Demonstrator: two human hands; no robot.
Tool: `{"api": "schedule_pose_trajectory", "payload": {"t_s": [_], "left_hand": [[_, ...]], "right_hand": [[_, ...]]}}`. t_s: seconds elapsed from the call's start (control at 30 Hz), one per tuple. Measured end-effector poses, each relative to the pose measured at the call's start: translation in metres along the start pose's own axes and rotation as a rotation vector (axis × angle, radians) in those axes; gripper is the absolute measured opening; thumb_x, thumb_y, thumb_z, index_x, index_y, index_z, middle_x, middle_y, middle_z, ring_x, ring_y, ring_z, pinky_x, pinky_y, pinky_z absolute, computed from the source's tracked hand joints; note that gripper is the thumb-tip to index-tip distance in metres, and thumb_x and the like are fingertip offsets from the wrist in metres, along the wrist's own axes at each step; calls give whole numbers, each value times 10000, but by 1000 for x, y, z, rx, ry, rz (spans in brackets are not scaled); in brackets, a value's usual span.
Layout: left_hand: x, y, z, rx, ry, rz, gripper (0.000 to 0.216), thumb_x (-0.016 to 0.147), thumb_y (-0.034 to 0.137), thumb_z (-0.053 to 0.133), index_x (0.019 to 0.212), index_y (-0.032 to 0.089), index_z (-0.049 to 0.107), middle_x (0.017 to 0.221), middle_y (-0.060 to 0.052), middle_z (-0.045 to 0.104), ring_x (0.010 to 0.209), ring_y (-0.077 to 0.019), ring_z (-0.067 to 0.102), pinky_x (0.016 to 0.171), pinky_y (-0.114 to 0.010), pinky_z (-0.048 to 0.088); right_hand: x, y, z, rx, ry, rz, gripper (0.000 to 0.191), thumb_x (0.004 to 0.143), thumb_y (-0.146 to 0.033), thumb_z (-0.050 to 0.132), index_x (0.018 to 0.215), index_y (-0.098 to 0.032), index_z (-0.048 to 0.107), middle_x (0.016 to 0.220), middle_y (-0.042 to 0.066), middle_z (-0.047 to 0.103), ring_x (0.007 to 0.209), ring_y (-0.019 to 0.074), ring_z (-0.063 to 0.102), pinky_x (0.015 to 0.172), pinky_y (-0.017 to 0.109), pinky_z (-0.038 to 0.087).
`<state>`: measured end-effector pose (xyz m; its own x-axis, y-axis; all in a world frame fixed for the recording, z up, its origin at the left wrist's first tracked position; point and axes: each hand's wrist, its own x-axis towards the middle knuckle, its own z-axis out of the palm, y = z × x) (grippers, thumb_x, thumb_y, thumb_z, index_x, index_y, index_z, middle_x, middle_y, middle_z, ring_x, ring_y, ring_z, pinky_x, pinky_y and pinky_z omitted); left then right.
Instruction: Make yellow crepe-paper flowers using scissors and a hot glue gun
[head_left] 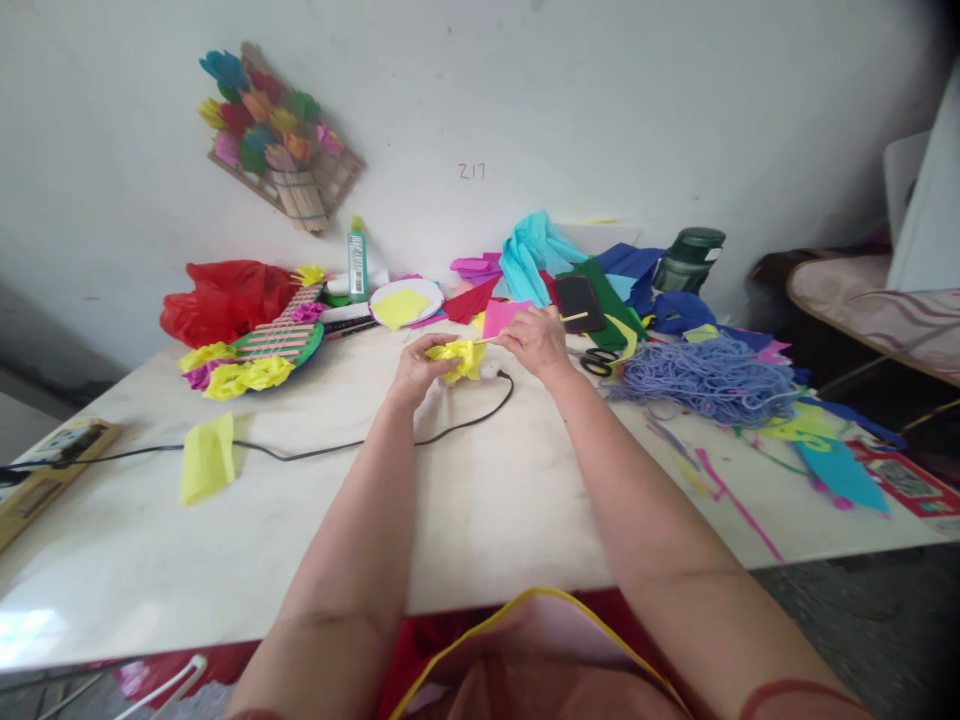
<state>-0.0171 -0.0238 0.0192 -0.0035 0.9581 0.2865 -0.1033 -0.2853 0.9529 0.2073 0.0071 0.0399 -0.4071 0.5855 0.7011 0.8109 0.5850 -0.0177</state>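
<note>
Over the middle of the white table (465,500), my left hand (417,371) is closed around a crumpled piece of yellow crepe paper (459,358). My right hand (534,340) pinches a thin wooden stick (573,317) whose near end runs into the yellow paper. The two hands are close together, the paper between them. A black cable (465,424) curls on the table just below the hands.
A loose yellow paper sheet (208,457) lies at the left. A paper-flower craft plate (259,355) and red bag (225,297) sit behind it. Coloured paper scraps, a phone (579,302), scissors (598,361), purple yarn (705,378) and a green jar (690,259) crowd the right. A glue bottle (357,262) stands by the wall.
</note>
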Motion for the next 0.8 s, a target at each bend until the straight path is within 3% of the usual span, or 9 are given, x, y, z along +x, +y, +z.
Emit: {"api": "schedule_pose_trajectory", "payload": {"t_s": [0.8], "left_hand": [[-1, 4, 4, 5, 60, 36, 432, 452, 224, 837, 872, 162, 753, 795, -28, 706, 698, -167, 637, 684, -301, 521]], "right_hand": [[5, -13, -6, -49, 23, -12, 361, 934, -446, 538, 718, -225, 724, 766, 62, 645, 846, 237, 478, 815, 392, 285]]}}
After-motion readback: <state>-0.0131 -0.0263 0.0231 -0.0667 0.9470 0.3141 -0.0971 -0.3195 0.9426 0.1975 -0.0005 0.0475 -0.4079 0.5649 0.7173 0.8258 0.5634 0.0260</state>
